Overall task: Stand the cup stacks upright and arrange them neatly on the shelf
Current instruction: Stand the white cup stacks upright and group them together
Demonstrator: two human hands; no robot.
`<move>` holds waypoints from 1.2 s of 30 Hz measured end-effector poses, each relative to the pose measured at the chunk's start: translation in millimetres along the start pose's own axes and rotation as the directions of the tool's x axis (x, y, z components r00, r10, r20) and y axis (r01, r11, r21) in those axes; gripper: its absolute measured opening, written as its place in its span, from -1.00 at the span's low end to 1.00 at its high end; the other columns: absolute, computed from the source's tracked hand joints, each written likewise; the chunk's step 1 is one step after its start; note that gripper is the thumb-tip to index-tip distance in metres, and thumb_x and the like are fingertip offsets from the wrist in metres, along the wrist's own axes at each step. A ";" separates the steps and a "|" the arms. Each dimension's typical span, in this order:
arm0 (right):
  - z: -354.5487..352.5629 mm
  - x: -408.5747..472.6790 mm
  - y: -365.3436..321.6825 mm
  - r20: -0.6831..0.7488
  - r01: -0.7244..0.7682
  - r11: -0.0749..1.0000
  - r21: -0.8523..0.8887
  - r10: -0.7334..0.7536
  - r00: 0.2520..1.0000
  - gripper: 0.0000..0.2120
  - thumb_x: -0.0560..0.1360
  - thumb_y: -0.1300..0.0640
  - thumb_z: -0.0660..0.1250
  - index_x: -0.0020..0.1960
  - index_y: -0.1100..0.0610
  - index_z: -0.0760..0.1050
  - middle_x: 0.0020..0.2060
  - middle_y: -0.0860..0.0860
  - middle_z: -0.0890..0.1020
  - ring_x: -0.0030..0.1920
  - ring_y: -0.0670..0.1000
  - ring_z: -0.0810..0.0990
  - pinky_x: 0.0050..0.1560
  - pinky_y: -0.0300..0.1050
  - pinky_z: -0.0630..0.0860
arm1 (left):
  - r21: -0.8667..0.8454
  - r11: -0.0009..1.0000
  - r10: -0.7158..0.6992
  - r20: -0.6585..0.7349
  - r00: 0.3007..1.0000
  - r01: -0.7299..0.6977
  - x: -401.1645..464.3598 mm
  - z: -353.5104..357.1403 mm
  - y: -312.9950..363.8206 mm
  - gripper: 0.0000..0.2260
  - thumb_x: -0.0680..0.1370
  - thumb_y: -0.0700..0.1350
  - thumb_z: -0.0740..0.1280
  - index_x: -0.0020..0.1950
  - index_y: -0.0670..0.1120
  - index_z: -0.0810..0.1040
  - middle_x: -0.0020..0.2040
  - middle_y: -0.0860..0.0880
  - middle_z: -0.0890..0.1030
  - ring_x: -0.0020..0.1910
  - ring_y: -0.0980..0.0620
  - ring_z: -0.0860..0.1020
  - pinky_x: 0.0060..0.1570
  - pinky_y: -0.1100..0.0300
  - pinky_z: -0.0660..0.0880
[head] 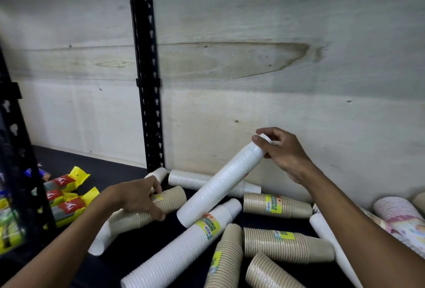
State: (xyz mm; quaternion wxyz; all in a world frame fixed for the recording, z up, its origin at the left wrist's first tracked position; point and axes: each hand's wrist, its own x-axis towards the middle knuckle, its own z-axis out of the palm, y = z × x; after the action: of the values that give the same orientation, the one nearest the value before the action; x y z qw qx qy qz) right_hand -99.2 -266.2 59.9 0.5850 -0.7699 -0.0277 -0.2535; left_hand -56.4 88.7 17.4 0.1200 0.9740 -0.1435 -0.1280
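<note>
The right hand pinches the upper end of a white cup stack, which is tilted with its lower end among the fallen stacks. The left hand curls its fingers round a lying tan cup stack (black shelf beneath), forearm extended.

Shop stockroom: slotted metal shelving (packaged goods).

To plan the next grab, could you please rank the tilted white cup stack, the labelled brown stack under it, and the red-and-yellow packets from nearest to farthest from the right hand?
1. The tilted white cup stack: the right hand grips its top end.
2. The labelled brown stack: lying below the hand, toward the back wall.
3. The red-and-yellow packets: far left, past the black upright.
</note>
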 end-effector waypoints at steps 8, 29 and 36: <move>1.5 3.7 -11.9 -0.033 0.047 0.998 -0.029 -0.047 0.998 -0.76 0.43 -0.03 0.51 0.07 -0.07 0.62 0.05 -0.05 0.64 0.01 0.03 0.66 0.04 0.03 0.65 | 0.209 0.972 0.129 -0.096 0.987 -0.107 4.2 -33.7 19.5 -0.47 0.21 0.20 0.56 0.15 0.24 0.55 0.03 0.19 0.54 0.03 0.17 0.52 0.08 0.21 0.46; 53.7 24.5 -44.3 0.031 0.248 0.955 -0.164 -0.247 0.969 -0.66 0.47 -0.10 0.45 0.21 -0.07 0.55 0.09 -0.24 0.62 -0.05 -0.28 0.56 -0.04 -0.38 0.43 | 0.867 0.427 0.354 0.103 0.929 -0.259 27.4 -35.8 63.4 -0.49 0.43 0.02 0.46 0.35 0.24 0.42 0.27 0.11 0.47 0.32 0.03 0.44 0.25 -0.60 -0.09; 46.4 20.9 -41.9 0.006 0.242 0.955 -0.173 -0.245 0.970 -0.67 0.48 -0.10 0.43 0.22 -0.05 0.54 0.07 -0.24 0.61 -0.03 -0.25 0.56 -0.01 -0.32 0.44 | 0.838 0.439 0.422 0.125 0.898 -0.323 28.5 -28.2 56.9 -0.39 0.38 0.03 0.49 0.38 0.20 0.36 0.30 0.10 0.45 0.29 -0.01 0.39 0.12 -0.02 0.43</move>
State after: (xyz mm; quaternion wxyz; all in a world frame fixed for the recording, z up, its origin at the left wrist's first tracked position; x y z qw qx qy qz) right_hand -78.6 -215.9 97.2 0.4806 -0.8064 -0.0956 -0.3311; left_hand -36.2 32.5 53.1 -0.3320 0.8575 -0.3912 0.0370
